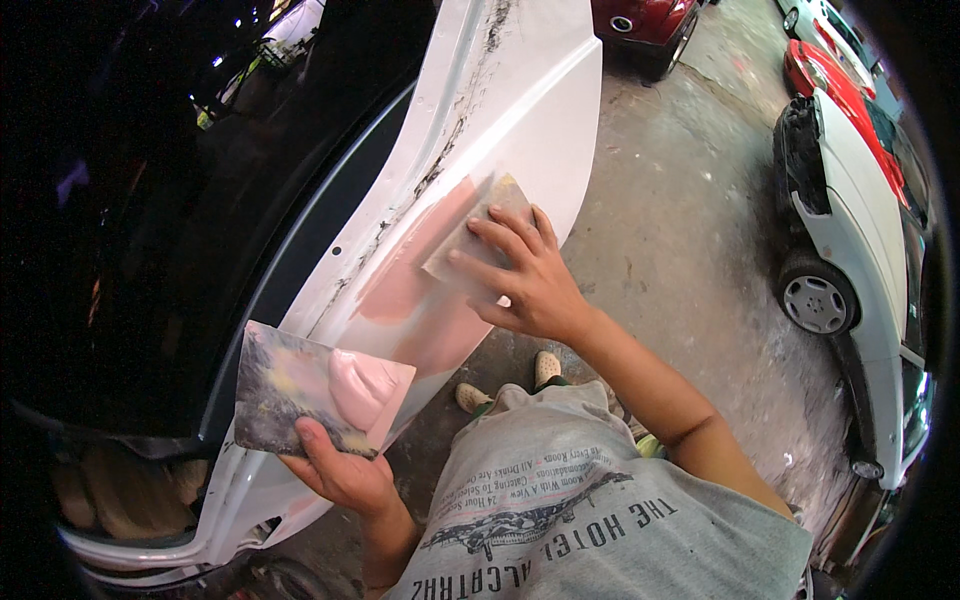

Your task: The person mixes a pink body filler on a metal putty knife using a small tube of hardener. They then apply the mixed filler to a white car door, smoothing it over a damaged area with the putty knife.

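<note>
In my left hand (345, 470) is a flat, stained mixing board (285, 385), gripped at its near edge with the thumb on top. A thick mound of pink body filler (362, 388) lies on its right part. My right hand (530, 270) holds a thin rectangular filler spreader (462, 245), fingers spread along its upper face. The spreader lies against the white car panel (535, 120), over a smeared patch of pink filler (410, 265). More pink covers the panel just below the spreader.
A dark car hood (200, 220) borders the panel on the left. Dark scuffs run along the panel's seam. Across the concrete floor (680, 230) stand a white car (860, 250) and a red car (850, 90). A dark red vehicle (645, 25) is ahead. My shoes (547, 366) are below the panel.
</note>
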`<state>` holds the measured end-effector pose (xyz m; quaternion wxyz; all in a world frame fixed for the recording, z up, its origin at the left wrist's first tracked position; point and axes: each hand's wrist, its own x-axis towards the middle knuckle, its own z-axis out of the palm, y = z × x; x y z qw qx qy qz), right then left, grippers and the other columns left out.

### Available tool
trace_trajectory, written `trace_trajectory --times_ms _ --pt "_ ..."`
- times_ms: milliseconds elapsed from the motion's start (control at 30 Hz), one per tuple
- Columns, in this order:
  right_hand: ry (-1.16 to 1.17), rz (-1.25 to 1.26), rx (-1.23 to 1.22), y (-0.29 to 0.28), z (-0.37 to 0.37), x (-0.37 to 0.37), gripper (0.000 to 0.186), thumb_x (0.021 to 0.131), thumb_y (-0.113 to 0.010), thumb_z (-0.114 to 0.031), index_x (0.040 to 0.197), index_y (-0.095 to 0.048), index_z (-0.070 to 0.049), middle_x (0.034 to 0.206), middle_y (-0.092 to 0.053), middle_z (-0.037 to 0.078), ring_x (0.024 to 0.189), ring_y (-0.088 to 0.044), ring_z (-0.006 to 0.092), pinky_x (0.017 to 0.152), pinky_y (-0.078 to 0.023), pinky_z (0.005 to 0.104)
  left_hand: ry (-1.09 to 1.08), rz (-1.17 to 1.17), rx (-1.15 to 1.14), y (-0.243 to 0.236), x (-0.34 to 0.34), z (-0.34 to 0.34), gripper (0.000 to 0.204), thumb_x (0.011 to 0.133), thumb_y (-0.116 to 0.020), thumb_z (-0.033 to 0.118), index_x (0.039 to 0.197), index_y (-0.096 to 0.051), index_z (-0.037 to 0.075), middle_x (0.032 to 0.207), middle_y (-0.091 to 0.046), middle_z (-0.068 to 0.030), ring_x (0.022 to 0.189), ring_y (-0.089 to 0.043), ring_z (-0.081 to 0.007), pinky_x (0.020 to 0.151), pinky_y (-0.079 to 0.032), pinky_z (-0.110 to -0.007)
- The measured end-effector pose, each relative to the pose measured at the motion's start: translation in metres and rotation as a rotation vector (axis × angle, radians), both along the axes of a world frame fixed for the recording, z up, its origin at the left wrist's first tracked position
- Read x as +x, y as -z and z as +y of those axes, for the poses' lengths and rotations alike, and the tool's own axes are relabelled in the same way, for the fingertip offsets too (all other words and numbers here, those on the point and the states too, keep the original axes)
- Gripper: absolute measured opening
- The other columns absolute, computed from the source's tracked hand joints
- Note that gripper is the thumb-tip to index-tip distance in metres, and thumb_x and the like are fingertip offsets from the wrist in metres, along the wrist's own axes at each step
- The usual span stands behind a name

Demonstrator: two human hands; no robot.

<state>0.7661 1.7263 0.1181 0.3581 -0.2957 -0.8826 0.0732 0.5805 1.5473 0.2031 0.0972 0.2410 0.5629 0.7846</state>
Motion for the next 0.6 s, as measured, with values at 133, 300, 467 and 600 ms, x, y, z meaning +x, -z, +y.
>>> trace_trajectory --times_ms 133,300,467,600 --pt "-0.024 0.046 0.068 -0.006 0.003 -0.013 0.071 0.072 -0.078 -0.032 0.139 -0.056 -0.034 0.147 -0.044 0.009 0.140 -0.038 0.0351 0.112 -0.022 0.0689 0.011 0.000 -0.004 -0.004 0.003 0.001 0.058 0.098 -0.061 0.024 0.145 -0.039 -0.003 0.145 -0.046 -0.0214 0.130 -0.050 -0.0330 0.111 -0.039 -0.045" --pt "-0.017 0.081 0.053 -0.006 0.001 -0.023 0.061 0.070 -0.082 -0.027 0.128 -0.066 -0.037 0.146 -0.046 0.005 0.142 -0.037 0.0344 0.118 -0.020 0.0654 0.002 -0.001 -0.011 -0.006 0.003 -0.001 0.059 0.098 -0.061 0.024 0.144 -0.039 -0.005 0.145 -0.046 -0.0223 0.130 -0.050 -0.0329 0.111 -0.039 -0.045" --pt "-0.020 0.064 0.074 -0.005 0.005 -0.027 0.061 0.070 -0.083 -0.028 0.128 -0.066 -0.036 0.146 -0.046 0.006 0.143 -0.036 0.0336 0.119 -0.019 0.0646 -0.018 0.022 -0.040 -0.005 0.000 -0.004 0.060 0.097 -0.062 0.026 0.144 -0.040 -0.005 0.144 -0.046 -0.0225 0.130 -0.050 -0.0329 0.111 -0.039 -0.045" --pt "-0.036 0.067 0.148 0.011 0.014 -0.032 0.072 0.070 -0.082 -0.035 0.137 -0.058 -0.036 0.150 -0.043 0.007 0.142 -0.036 0.0333 0.113 -0.021 0.0689 -0.014 0.003 -0.066 -0.003 -0.005 -0.008 0.064 0.096 -0.064 0.028 0.145 -0.039 -0.004 0.145 -0.046 -0.0216 0.130 -0.050 -0.0326 0.112 -0.038 -0.044"
